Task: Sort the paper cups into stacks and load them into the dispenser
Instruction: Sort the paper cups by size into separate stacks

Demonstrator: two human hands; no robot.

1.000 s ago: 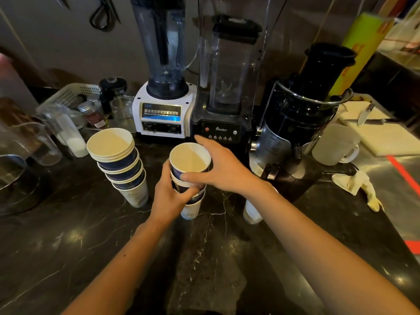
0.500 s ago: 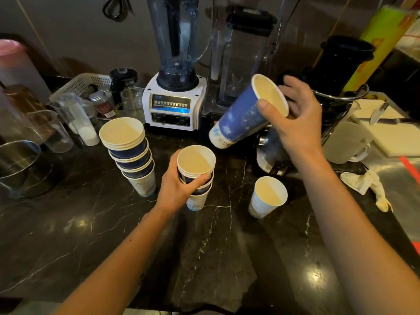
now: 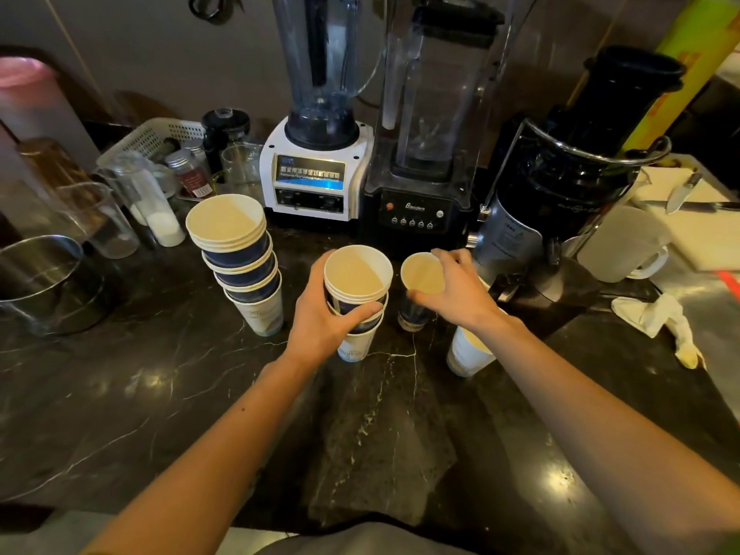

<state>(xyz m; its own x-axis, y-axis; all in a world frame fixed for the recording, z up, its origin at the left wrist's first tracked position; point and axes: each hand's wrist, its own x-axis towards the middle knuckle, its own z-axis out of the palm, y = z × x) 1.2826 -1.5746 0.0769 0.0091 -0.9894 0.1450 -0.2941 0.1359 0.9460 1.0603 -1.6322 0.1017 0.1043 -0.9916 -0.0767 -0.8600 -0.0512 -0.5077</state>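
The left hand (image 3: pixel 324 318) grips a short stack (image 3: pixel 357 280) of paper cups, with the thumb across the near side and the fingers curled round the back. The stack stands on the dark counter (image 3: pixel 380 426) in front of the black blender (image 3: pixel 420 210). Just right of it, the right hand (image 3: pixel 460 294) pinches the rim of a blue cup (image 3: pixel 422 274), thumb on the near edge and fingers over the far edge (whether its base touches the counter I cannot tell). A white cup (image 3: pixel 464 354) stands upright beneath the right wrist, partly hidden by it. Left of the short stack and apart from it, a tall stack (image 3: pixel 240 254) leans slightly, close to the white blender (image 3: pixel 316 174). A juicer (image 3: pixel 560 186) stands at the right, with a mug (image 3: pixel 624 246) beside it.
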